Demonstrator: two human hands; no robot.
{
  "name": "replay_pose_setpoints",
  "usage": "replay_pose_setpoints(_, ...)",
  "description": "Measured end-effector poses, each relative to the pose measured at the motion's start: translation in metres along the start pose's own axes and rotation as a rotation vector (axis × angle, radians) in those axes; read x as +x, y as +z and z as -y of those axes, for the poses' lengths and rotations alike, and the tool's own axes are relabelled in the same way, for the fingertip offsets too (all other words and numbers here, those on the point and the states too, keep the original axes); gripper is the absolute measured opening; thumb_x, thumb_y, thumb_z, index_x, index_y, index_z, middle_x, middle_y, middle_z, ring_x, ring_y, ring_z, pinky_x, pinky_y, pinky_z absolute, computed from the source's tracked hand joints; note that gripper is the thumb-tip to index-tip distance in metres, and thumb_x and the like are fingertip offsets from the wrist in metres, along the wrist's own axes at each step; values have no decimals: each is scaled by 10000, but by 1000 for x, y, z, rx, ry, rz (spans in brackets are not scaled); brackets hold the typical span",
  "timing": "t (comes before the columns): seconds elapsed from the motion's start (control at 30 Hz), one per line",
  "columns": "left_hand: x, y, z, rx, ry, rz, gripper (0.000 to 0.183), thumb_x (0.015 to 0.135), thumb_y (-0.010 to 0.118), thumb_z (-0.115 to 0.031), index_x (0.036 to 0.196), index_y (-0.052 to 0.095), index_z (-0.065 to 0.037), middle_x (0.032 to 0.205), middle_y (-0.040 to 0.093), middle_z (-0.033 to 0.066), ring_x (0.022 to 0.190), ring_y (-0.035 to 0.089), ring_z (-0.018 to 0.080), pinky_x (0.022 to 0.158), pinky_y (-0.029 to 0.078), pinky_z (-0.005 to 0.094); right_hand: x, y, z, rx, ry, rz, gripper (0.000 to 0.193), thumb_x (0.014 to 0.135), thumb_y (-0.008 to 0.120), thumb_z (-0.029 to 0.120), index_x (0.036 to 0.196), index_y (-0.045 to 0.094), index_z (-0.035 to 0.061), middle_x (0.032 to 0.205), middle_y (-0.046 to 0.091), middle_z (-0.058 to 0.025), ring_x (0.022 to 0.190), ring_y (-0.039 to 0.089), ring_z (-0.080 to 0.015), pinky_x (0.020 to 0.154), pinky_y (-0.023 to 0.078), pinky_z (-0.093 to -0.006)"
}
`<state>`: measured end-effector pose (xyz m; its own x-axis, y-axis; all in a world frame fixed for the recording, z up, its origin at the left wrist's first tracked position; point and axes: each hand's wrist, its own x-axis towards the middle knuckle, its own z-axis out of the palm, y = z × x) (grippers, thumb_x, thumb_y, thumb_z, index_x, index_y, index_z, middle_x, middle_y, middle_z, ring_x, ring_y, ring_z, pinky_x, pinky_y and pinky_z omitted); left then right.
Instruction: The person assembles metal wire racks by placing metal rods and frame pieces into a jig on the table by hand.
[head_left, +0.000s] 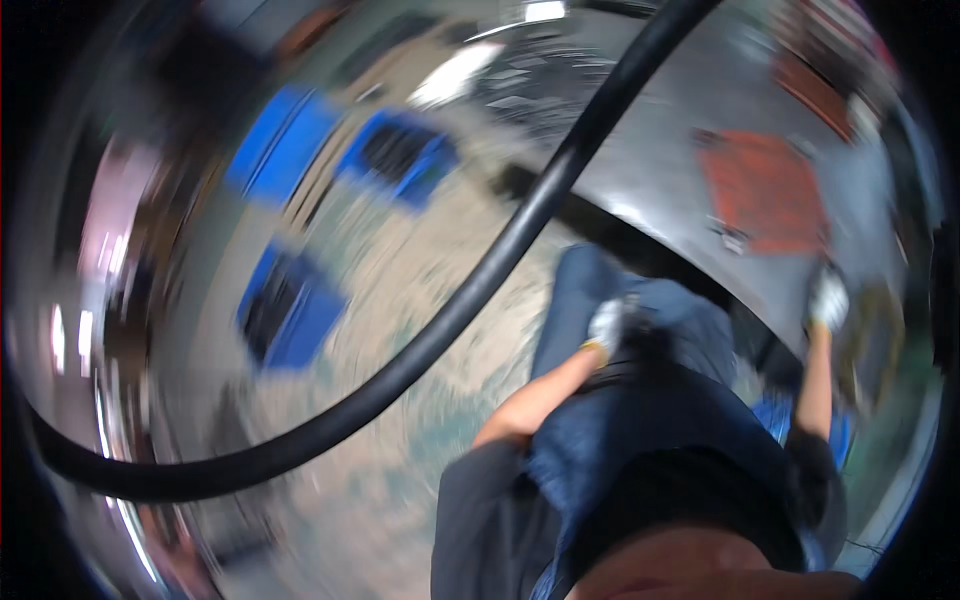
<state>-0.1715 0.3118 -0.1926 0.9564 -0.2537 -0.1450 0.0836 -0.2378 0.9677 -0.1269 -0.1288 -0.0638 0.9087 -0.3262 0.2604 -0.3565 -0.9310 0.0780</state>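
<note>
My left hand (606, 326), in a white glove with a yellowish cuff, rests over my lap in blue trousers. A small dark shape lies beside its fingers, too smeared by motion to name. My right hand (828, 300), also in a white glove, is at the right part of the grey metal table (640, 170), just below the lower right corner of a flat orange-red sheet (768, 192). Blur hides the fingers of both hands. A small pale metallic piece (733, 240) lies by the sheet's lower left corner.
A thick black hose or cable (500, 255) arcs across the view. On the floor at the left stand a blue bin with dark contents (398, 155), another blue bin (295, 315) and a blue container (283, 140). Dark pieces (540, 90) are heaped at the table's far end.
</note>
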Motion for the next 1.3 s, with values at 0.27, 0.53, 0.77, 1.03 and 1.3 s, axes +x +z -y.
replay_pose_setpoints(0.27, 53, 3, -135, 137, 444, -133, 365, 987, 440, -113, 1314, 477, 45, 1126, 638, 132, 884, 612, 142, 806, 486, 266, -36, -29, 12, 560, 142, -224, 256, 899, 464, 165, 1066, 633, 68, 1051, 634, -115, 982, 609, -300, 852, 485, -382)
replay_pose_setpoints(0.53, 126, 16, -202, 680, 845, -13, 638, 765, 699, -174, 1332, 455, -15, 1415, 360, 281, 1221, 451, 439, 989, 397, 458, -57, -52, 8, 674, 293, 3, 290, 929, 445, 226, 1140, 610, 114, 1122, 622, -96, 1063, 583, -283, 911, 465, -377)
replay_pose_setpoints(0.77, 144, 22, -195, 640, 829, -26, 668, 711, 713, -181, 1316, 456, -62, 1431, 338, 277, 1067, 553, 433, 830, 496, 429, -27, -39, 6, 791, 376, -4, 284, 924, 458, 239, 1117, 615, 102, 1093, 626, -98, 978, 607, -301, 846, 478, -397)
replay_pose_setpoints(1.03, 146, 20, -201, 665, 878, 4, 524, 809, 575, -199, 1305, 487, -53, 1355, 435, 264, 1030, 572, 434, 817, 491, 432, -2, -23, 3, 720, 404, -183, 257, 908, 474, 214, 1067, 629, 84, 1034, 636, -140, 968, 594, -341, 826, 470, -414)
replay_pose_setpoints(1.3, 152, 12, -173, 131, 444, -279, 354, 985, 436, -190, 1270, 520, 2, 1145, 624, 142, 965, 623, 210, 826, 506, 304, 13, -9, -2, 445, 410, -246, 240, 893, 490, 251, 1018, 608, 83, 996, 648, -162, 894, 623, -369, 751, 491, -453)
